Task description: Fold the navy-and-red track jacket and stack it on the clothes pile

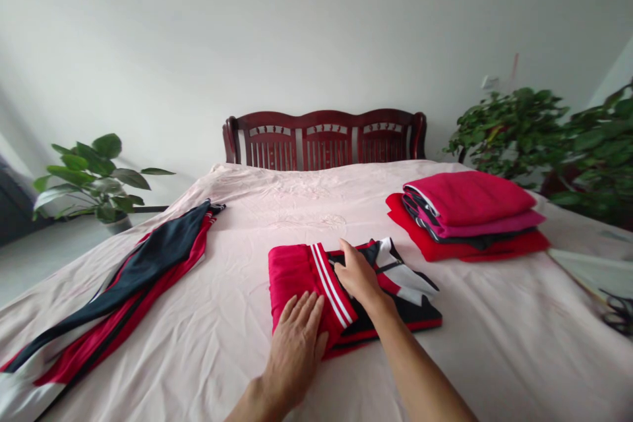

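Pale pink cloth spreads toward a dark red wooden backrest. Midway between the cloth's left and right edges lies a folded red, black and white garment. The person's left hand lies flat on its red part, fingers slightly spread; the right hand touches its darker part, but one cannot tell whether it pinches fabric. Toward the right edge sits a stack of folded clothes; along the left, a long navy-and-red garment.
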`<control>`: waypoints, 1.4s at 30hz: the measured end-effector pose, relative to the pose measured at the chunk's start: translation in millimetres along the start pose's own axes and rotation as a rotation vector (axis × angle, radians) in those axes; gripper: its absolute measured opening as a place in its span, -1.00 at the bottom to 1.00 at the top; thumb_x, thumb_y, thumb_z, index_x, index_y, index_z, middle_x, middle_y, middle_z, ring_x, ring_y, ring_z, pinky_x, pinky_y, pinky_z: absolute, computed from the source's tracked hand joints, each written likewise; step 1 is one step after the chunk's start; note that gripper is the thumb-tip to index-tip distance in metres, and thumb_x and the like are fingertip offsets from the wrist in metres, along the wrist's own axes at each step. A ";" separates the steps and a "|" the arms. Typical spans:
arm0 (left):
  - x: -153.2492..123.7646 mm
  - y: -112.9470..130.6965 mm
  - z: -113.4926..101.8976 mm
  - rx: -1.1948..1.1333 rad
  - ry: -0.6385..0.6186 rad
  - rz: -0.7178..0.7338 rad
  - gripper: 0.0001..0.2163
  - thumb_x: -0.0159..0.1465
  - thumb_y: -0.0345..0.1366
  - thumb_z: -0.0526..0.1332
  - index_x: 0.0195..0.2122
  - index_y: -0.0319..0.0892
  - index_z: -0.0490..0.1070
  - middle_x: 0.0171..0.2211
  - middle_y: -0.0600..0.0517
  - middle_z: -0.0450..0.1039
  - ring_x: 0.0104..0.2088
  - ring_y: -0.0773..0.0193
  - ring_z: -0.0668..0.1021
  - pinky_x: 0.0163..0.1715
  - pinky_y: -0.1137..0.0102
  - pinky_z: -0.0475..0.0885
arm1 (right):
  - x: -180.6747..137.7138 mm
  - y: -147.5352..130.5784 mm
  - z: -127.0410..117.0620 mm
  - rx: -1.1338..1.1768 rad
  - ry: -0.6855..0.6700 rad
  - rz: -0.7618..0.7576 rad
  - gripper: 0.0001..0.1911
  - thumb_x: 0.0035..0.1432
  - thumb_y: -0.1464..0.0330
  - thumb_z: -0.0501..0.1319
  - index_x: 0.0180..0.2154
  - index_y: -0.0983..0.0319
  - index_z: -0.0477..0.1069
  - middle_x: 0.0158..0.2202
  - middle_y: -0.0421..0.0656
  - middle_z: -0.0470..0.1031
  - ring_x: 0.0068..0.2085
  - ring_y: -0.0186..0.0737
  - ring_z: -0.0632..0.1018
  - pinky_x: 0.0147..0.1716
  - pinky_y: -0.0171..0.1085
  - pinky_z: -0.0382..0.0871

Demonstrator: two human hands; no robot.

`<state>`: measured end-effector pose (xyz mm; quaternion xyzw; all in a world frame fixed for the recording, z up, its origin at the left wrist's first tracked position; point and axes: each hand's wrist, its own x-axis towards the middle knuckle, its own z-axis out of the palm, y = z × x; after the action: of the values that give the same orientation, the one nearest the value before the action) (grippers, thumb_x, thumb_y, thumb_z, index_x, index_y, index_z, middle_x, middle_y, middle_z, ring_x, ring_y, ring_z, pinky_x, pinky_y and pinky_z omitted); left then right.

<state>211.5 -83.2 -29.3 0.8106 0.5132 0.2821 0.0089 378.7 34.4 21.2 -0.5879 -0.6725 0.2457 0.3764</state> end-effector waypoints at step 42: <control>87.4 -118.0 -22.0 -0.774 -0.067 -0.962 -0.61 0.21 0.08 0.27 -0.41 -0.21 0.45 -0.69 0.15 0.31 -0.66 0.35 0.36 -0.64 0.44 0.14 | -72.7 -20.2 46.7 -0.213 -0.461 -0.986 -0.36 -0.06 -0.11 0.40 0.01 0.07 0.53 -0.12 -0.14 0.56 -0.14 -0.07 0.48 -0.07 -0.10 0.32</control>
<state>131.2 39.8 -7.5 0.4349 0.6811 0.3865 0.4446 331.2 -35.1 -6.8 -0.1692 -0.9542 0.0936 0.2282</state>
